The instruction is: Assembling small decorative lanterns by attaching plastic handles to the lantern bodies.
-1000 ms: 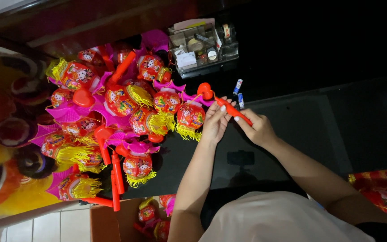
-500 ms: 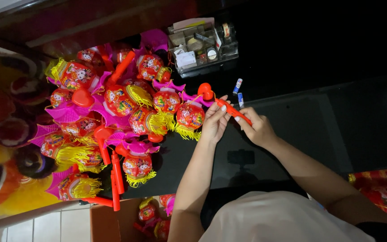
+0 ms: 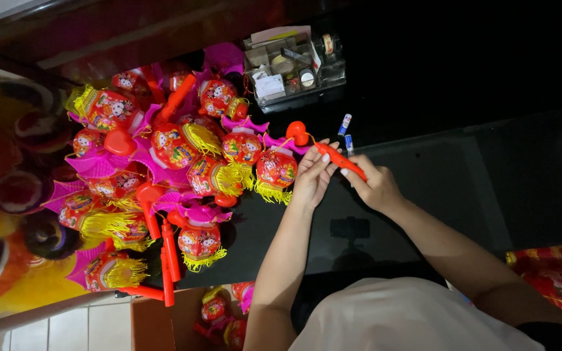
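Both hands on red stick (image 3: 338,160) over dark table (image 3: 489,175): left hand (image 3: 312,174) pinching its middle, right hand (image 3: 373,185) clamped on lower end. Clear box (image 3: 294,68) up top, tape rolls and small bits inside. Lantern pile (image 3: 183,162) left.

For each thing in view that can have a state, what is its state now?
Red plastic lantern stick with heart-shaped end: held in both hands above the dark table.
Left hand: grip closed on the stick.
Right hand: grip closed on the stick.
Clear plastic organiser box: open, filled.
Red and pink lanterns: piled, lying.
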